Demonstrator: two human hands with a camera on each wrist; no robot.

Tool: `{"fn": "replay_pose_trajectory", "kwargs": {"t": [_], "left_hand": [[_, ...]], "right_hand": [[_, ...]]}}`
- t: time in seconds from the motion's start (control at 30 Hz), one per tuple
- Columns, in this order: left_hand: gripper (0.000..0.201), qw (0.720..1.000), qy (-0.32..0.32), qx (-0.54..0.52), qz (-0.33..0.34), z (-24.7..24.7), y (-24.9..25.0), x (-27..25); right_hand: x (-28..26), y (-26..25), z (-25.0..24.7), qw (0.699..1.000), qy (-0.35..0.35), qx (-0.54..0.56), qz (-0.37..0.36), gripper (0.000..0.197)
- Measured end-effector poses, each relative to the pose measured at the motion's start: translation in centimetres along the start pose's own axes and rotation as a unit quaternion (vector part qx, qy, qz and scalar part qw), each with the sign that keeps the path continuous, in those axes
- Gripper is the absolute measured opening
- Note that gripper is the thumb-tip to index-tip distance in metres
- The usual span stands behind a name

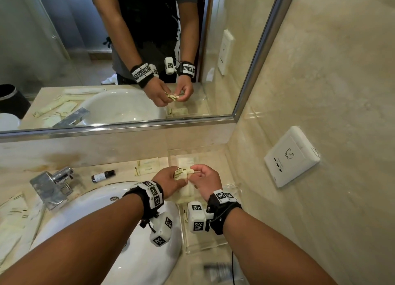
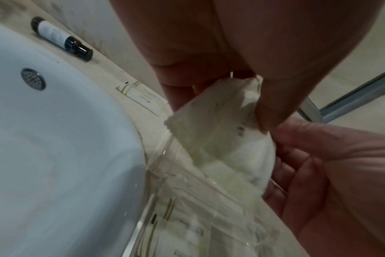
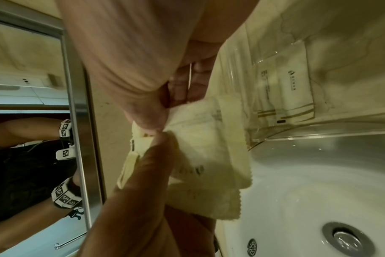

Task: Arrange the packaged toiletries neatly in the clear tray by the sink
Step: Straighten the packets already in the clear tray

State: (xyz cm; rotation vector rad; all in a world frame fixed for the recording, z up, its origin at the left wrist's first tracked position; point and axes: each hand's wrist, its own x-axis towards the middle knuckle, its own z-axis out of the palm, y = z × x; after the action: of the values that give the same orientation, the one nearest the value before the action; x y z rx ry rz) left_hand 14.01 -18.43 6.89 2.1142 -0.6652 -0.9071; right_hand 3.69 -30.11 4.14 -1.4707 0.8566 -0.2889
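Note:
Both hands hold cream paper sachets [image 1: 181, 171] with gold stripes just above the clear tray [image 1: 205, 245], which stands on the counter right of the sink. My left hand [image 1: 171, 179] pinches them between thumb and fingers [image 2: 226, 107]. My right hand [image 1: 202, 176] pinches the other end [image 3: 165, 107]. In the right wrist view two sachets [image 3: 209, 147] overlap. More sachets [image 3: 295, 93] lie flat at the tray's far end, also in the head view [image 1: 186, 161]. The tray's clear wall [image 2: 156, 160] runs beside the basin.
A white basin [image 1: 96, 220] with a chrome tap [image 1: 51, 186] fills the left. Behind it lie a small dark bottle [image 1: 103, 175] and a flat sachet [image 1: 147, 166]. Several sachets [image 1: 12, 220] lie left of the sink. A wall socket [image 1: 291, 156] is on the right.

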Motion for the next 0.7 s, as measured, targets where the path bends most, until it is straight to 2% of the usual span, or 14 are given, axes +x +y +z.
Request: {"fn": "replay_pose_trajectory", "kwargs": {"t": [0.1, 0.17, 0.23, 0.3, 0.37, 0.47, 0.6, 0.7], "left_hand": [[0.013, 0.999, 0.024, -0.038, 0.0, -0.3, 0.1, 0.0], [0.015, 0.997, 0.044, -0.067, -0.011, -0.5, 0.0, 0.1], [0.02, 0.994, 0.063, -0.087, -0.027, -0.6, -0.2, 0.2], [0.024, 0.994, 0.067, -0.081, -0.034, -0.7, -0.5, 0.3], [0.025, 0.994, 0.065, -0.081, -0.036, -1.2, -0.9, 0.0], [0.031, 0.995, 0.043, -0.085, -0.041, -1.1, -0.7, -0.2], [0.039, 0.995, -0.001, -0.081, -0.065, -0.7, -0.5, -0.5], [0.039, 0.988, -0.015, -0.13, -0.078, -0.8, -0.4, -0.3]], "right_hand": [[-0.1, 0.3, -0.2, 1.0, -0.003, -0.007, 0.016, 0.037], [-0.5, 0.2, -0.4, 0.998, -0.035, -0.011, 0.055, 0.042], [-0.9, 0.2, -0.7, 0.991, -0.076, 0.011, 0.113, 0.028], [-1.4, 0.5, -0.9, 0.987, -0.093, 0.015, 0.129, 0.021], [-1.3, 0.9, -0.5, 0.987, -0.096, -0.004, 0.125, 0.019], [-0.8, 1.4, -0.9, 0.992, -0.064, 0.002, 0.113, 0.016], [-0.4, 1.2, -1.6, 0.998, 0.001, -0.063, 0.03, 0.022], [-0.7, 0.8, -1.4, 0.997, -0.003, -0.081, 0.013, 0.026]]}}
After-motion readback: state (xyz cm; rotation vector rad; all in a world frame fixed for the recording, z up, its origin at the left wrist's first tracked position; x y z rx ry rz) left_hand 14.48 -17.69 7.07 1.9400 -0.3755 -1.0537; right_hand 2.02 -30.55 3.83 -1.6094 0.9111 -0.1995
